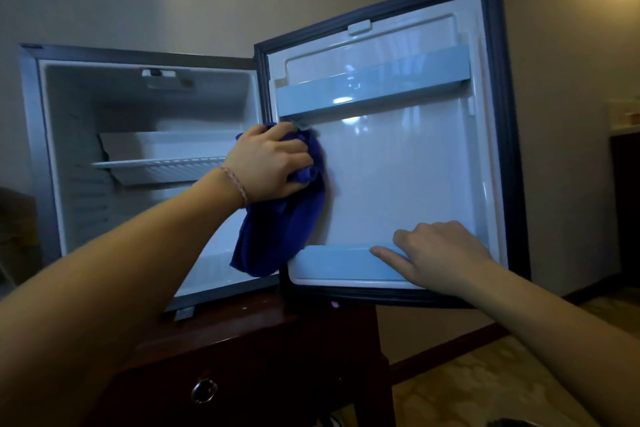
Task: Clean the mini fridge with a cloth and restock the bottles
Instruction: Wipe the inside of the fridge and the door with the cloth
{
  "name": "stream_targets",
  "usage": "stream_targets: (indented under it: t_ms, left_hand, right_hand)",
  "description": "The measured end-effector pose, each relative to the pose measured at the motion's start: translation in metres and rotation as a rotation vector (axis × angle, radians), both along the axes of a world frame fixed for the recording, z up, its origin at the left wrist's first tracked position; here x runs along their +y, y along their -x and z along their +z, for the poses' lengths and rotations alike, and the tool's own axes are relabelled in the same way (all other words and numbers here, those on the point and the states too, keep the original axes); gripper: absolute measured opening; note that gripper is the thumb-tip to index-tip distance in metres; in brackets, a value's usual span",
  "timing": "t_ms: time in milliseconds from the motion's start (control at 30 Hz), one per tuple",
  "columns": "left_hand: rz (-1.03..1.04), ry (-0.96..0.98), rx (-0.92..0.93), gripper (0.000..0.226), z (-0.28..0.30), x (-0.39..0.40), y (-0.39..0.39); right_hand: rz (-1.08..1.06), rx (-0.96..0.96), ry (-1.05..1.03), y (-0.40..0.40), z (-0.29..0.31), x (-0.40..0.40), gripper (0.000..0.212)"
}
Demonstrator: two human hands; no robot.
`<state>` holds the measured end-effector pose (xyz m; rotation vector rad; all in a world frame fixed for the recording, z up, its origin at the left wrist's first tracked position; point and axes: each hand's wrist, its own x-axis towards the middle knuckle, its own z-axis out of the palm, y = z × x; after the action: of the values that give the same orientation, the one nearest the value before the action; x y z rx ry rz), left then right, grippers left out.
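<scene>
The mini fridge (pixel 52 156) stands open and holds no bottles, with a white wire shelf (pixel 159 166) inside. Its door (pixel 408 177) is swung out to the right, showing the white inner liner. My left hand (pixel 266 163) is shut on a blue cloth (pixel 284 229), pressed against the door's inner panel near the hinge, just under the upper door shelf (pixel 374 90). The cloth hangs down past the fridge's lower edge. My right hand (pixel 436 253) rests on the rim of the lower door shelf (pixel 339 263), fingers spread. No bottles are in view.
The fridge sits on a dark wooden cabinet (pixel 249 357) with a round metal knob (pixel 204 390). Beige walls stand behind. A patterned floor (pixel 485 378) shows at the lower right, and dark furniture (pixel 627 204) stands at the right edge.
</scene>
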<state>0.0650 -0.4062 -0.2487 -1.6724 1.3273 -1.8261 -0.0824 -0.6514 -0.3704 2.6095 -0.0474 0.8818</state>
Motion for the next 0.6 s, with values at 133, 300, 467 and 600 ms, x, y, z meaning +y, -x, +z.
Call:
stream_targets:
  t_ms: [133, 300, 467, 600]
  left_hand:
    - [-0.031, 0.127, 0.071, 0.026, -0.013, -0.007, 0.003]
    - [-0.008, 0.135, 0.171, 0.027, -0.057, -0.010, 0.006]
    - [0.052, -0.125, 0.155, 0.023, -0.100, 0.005, 0.007]
    - [0.047, -0.181, 0.025, 0.025, -0.072, 0.011, -0.003]
  right_hand:
    - [-0.010, -0.003, 0.006, -0.001, -0.001, 0.001, 0.061]
    - [0.001, 0.001, 0.001, 0.001, 0.001, 0.004, 0.060]
    - [0.026, 0.034, 0.029, 0.006, 0.001, 0.013, 0.061]
    - [0.037, 0.046, 0.033, 0.008, -0.001, 0.016, 0.064]
